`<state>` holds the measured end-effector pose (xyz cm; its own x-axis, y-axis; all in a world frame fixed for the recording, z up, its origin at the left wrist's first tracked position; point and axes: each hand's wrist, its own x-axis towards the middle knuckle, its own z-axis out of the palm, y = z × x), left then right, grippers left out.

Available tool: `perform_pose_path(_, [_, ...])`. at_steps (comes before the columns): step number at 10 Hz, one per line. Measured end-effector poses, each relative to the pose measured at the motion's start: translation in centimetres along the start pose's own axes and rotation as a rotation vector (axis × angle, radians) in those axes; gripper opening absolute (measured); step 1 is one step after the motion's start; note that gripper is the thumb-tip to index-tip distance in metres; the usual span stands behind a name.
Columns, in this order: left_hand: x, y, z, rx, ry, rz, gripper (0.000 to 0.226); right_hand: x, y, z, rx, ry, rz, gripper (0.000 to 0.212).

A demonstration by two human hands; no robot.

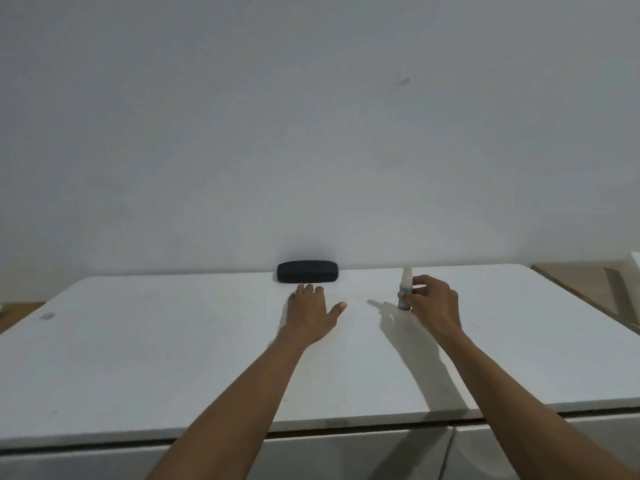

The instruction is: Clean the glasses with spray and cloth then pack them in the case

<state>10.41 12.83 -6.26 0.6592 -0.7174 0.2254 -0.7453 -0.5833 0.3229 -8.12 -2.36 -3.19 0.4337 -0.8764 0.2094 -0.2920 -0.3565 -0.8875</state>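
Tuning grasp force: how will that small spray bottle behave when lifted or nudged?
The spray bottle stands tall and narrow on the white table, so a sideways nudge would probably tip it. It looks small against the right hand around it, so likely light. Its smooth round body may roll if it falls.

The table point(173, 358) has a smooth white top with a dull, faintly satin finish that looks like laminate or plastic. The case point(307, 271) is dark and matt, with a fine, slightly grainy surface (cloth or textured plastic, too far to tell). The spray bottle point(406, 289) looks like pale translucent plastic.
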Motion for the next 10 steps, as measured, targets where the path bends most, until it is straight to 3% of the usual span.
perform_pose_path(2, [0.8,-1.9,1.0,0.106,-0.045,-0.034,0.086,3.1,-1.6,5.5,0.025,-0.032,0.018,0.021])
perform_pose_path(5, [1.8,-2.2,2.4,0.147,0.013,-0.035,0.081,8.3,-2.9,11.8,0.024,-0.010,0.007,0.027])
perform_pose_path(8, [1.8,-2.1,2.0,0.141,-0.012,-0.037,0.085,9.7,-2.1,13.9,0.018,0.031,-0.023,0.032])
perform_pose_path(10, [1.7,-1.9,1.9,0.113,0.002,-0.045,0.083,9.5,-2.5,12.4,-0.003,-0.012,0.026,0.047])
